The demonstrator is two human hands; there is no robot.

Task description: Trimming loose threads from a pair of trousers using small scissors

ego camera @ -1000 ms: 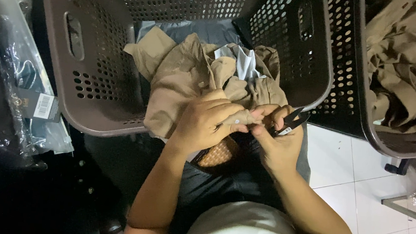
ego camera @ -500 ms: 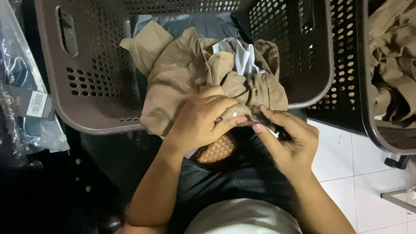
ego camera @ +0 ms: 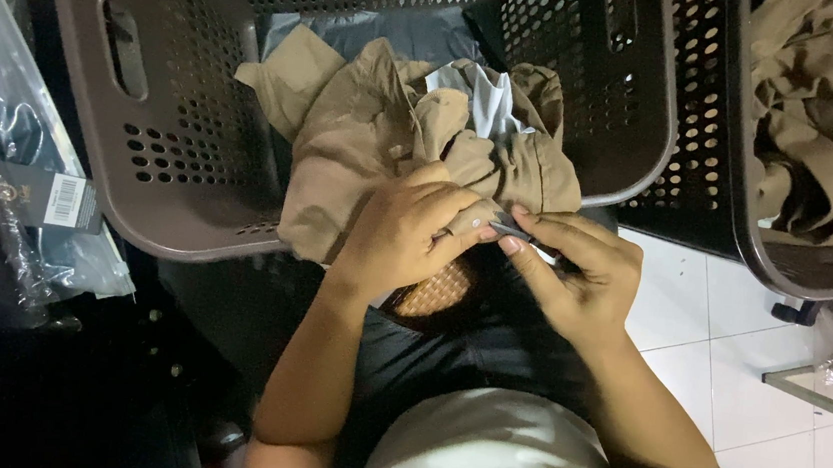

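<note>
Khaki garment (ego camera: 394, 152) hangs over the front rim of the grey laundry basket (ego camera: 189, 194), partly on the person's lap. The left hand (ego camera: 407, 228) pinches an edge of it. The right hand (ego camera: 573, 278) is closed on small dark snips (ego camera: 522, 235) at that edge. More khaki clothing (ego camera: 817, 129) fills the neighbouring basket (ego camera: 712, 190); whether those pieces are finished cannot be told.

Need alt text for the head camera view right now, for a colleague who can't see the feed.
Seen from above, a person's left hand pinches an edge of a tan garment that spills over the rim of a grey perforated laundry basket, while the right hand holds a small dark tool against it. A second basket at right holds more tan cloth.
</note>
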